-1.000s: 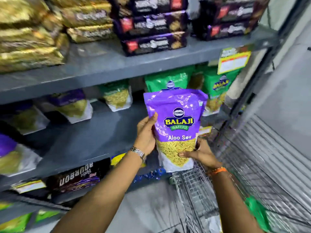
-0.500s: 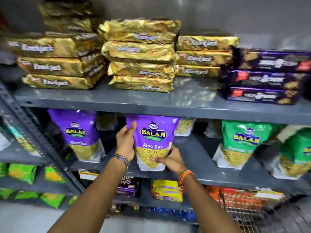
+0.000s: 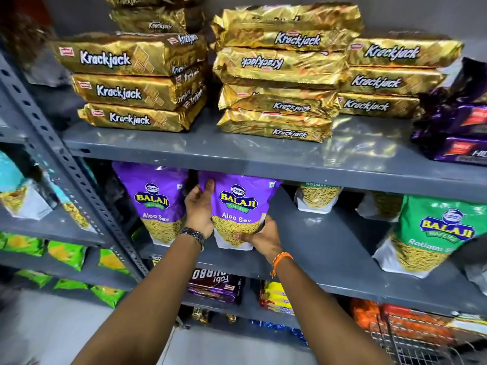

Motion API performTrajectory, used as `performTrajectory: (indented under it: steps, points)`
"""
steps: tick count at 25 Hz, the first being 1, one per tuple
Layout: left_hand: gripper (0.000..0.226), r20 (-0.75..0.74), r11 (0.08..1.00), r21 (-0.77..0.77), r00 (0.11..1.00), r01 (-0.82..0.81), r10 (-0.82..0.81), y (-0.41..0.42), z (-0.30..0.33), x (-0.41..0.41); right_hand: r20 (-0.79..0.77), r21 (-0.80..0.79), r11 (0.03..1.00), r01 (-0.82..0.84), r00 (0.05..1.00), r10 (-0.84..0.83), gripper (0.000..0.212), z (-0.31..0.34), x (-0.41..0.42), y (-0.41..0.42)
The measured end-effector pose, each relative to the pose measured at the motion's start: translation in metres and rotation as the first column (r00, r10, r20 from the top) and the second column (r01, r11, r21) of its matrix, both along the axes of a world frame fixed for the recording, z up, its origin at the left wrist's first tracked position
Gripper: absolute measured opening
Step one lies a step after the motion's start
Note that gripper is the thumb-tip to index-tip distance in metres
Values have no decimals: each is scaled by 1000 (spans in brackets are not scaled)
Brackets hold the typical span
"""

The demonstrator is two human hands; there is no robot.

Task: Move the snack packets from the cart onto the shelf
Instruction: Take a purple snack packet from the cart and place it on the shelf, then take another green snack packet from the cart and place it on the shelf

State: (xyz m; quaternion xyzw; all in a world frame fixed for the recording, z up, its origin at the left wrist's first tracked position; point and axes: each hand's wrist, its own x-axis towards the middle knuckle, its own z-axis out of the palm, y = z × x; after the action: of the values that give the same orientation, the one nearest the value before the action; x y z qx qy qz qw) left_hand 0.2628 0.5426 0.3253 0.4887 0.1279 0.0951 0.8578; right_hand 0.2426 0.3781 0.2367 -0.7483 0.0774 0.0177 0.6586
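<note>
A purple Balaji Aloo Sev packet (image 3: 238,206) stands upright on the grey middle shelf (image 3: 316,248), held in both hands. My left hand (image 3: 199,209) grips its left edge, thumb on the front near the top. My right hand (image 3: 259,237) clasps its lower right corner. Just to the left stands a second purple Aloo Sev packet (image 3: 154,200), close beside the held one. Only a corner of the wire cart (image 3: 411,341) shows at the bottom right.
Gold Krackjack packs (image 3: 279,72) are stacked on the upper shelf, dark purple packs (image 3: 463,133) to their right. A green Balaji packet (image 3: 432,233) stands at the right of the middle shelf, with bare shelf between. A slotted steel upright (image 3: 68,175) runs at the left.
The purple packet has gone from above the cart up and left onto the middle shelf, beside the other purple packet. Both hands have kept hold of it throughout.
</note>
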Motion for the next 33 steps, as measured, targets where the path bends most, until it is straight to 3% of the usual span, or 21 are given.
performTrajectory:
  steps: [11,13,15,17,19,23,26,28,31,33]
  points:
    - [12,-4,1000,19,1000,-3,3,-4,6,-4,-10,-14,999,-32,999,32,76,6,0,-1]
    - [10,2,1000,5,1000,-22,22,-6,8,-11,-11,-6,999,-51,999,51,88,7,-4,-6]
    - [30,-35,996,5,995,-94,94,-10,7,-24,2,67,997,-43,999,43,102,12,-10,-14]
    - [51,-122,974,15,967,-224,224,-19,2,-46,7,157,988,7,1000,-8,107,21,-24,-28]
    - [51,-167,956,14,942,-295,293,-40,-5,-72,8,201,975,93,995,-96,103,28,-45,-49]
    - [44,-153,988,0,977,-154,152,-109,-18,-108,9,276,921,274,958,-288,86,28,-116,-123]
    - [45,-213,999,-15,976,49,-51,-170,-32,-125,-40,317,807,498,858,-513,76,13,-194,-186]
    - [46,-270,972,-14,935,236,-231,-220,-42,-141,-82,300,690,658,739,-669,70,-11,-254,-231]
    - [43,-352,871,-15,813,491,-464,-293,-61,-172,-209,244,494,834,543,-813,65,-55,-341,-276]
    - [35,-396,746,2,685,666,-611,-352,-78,-206,-295,173,307,936,346,-891,61,-80,-398,-296]
